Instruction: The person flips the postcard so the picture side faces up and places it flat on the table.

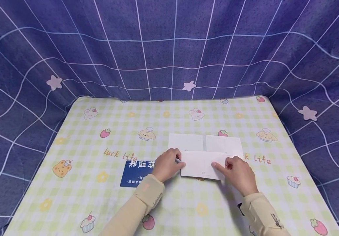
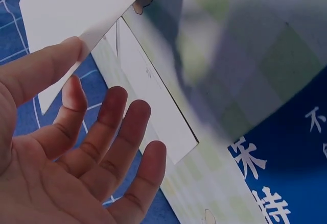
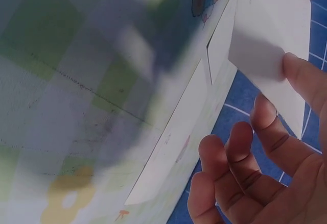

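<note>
A white card (image 1: 203, 160) is held up between my two hands, tilted a little above the tablecloth, with a small faint mark on its near face. My left hand (image 1: 168, 165) pinches its left edge between thumb and index finger; the other fingers (image 2: 135, 127) spread loosely behind. At the opposite edge my right hand (image 1: 240, 173) pinches the card the same way. Just beyond, two more white cards lie flat side by side, a left one (image 1: 185, 141) and a right one (image 1: 224, 144), with a narrow gap between them. The held card overlaps their near edges in the head view.
A blue card (image 1: 131, 175) with white characters lies to the left, partly hidden by my left hand and wrist. The table wears a green-and-white checked cloth (image 1: 78, 141) with cartoon prints. A blue curtain (image 1: 157, 52) with white grid lines hangs behind and at both sides.
</note>
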`<state>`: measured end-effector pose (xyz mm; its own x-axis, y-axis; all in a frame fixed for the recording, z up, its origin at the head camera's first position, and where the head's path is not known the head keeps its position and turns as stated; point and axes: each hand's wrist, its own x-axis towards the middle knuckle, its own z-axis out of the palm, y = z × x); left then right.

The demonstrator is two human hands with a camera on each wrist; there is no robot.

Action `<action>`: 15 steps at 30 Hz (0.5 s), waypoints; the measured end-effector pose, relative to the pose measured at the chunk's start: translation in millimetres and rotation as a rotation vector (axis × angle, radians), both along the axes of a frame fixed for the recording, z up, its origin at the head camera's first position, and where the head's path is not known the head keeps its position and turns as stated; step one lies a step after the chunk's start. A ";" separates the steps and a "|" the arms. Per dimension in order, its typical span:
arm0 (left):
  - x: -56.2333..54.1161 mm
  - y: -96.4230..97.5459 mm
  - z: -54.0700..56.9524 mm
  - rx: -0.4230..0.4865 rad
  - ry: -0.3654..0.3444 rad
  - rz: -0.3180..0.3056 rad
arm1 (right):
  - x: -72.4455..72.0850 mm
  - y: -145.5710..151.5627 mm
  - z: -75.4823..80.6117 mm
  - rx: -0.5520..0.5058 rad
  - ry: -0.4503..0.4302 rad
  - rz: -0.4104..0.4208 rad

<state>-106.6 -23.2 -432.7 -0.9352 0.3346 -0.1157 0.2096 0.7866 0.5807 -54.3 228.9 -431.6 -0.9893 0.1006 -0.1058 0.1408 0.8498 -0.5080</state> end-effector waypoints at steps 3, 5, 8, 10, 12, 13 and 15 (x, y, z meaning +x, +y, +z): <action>-1.5 -4.0 -0.4 0.019 -0.017 -0.017 | 0.1 -1.7 0.8 -0.008 0.000 0.002; -2.9 -7.1 -0.3 0.039 -0.037 -0.031 | 0.4 -2.5 0.8 -0.009 -0.002 0.005; -4.8 -11.3 -0.2 0.077 -0.056 -0.061 | 1.1 -3.0 0.1 -0.008 -0.001 0.012; -6.0 -13.9 0.0 0.099 -0.066 -0.085 | 1.4 -3.1 -0.7 -0.009 0.002 0.018; -6.9 -15.9 0.4 0.121 -0.080 -0.102 | 1.7 -2.9 -1.5 -0.016 0.001 0.023; -7.2 -16.8 0.4 0.131 -0.087 -0.109 | 1.9 -2.8 -1.9 -0.023 0.000 0.025; -7.6 -18.1 0.4 0.151 -0.096 -0.117 | 2.7 -2.1 -2.8 -0.044 -0.002 0.027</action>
